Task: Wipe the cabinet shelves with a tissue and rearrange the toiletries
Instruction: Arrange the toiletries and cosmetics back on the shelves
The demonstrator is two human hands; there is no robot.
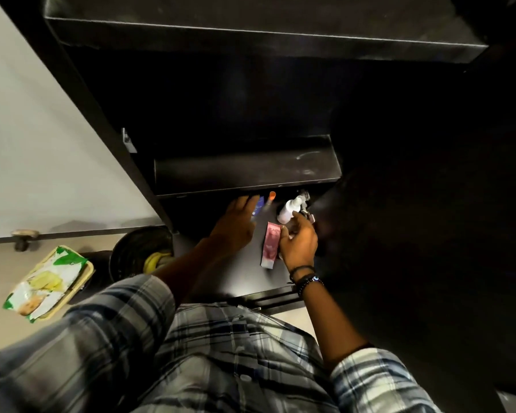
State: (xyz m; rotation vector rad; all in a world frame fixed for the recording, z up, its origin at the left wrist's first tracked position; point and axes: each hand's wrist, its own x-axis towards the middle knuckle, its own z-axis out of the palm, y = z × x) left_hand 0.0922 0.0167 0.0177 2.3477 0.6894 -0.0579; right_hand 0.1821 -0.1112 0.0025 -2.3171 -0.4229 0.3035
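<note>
While both hands are reaching into the bottom shelf (239, 272) | left hand (236, 226) spread flat by blue tube (259, 205) | right hand (299, 244) gripping white bottle (288, 211) | pink tube (270, 244) lying between | wipes pack (46, 283) sitting on floor, left.

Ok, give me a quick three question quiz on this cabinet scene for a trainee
1. True or false: the pink tube stands upright on the middle shelf.
2. Which hand touches the white bottle? A) left hand B) right hand C) neither
3. Fill in: the green and white wipes pack lies on the ____, left of the cabinet.

Key:
1. False; it lies flat on the bottom shelf, beside the right hand.
2. B; its fingers are at the bottle's base, while the left hand reaches open toward the blue tube.
3. Floor.
</note>
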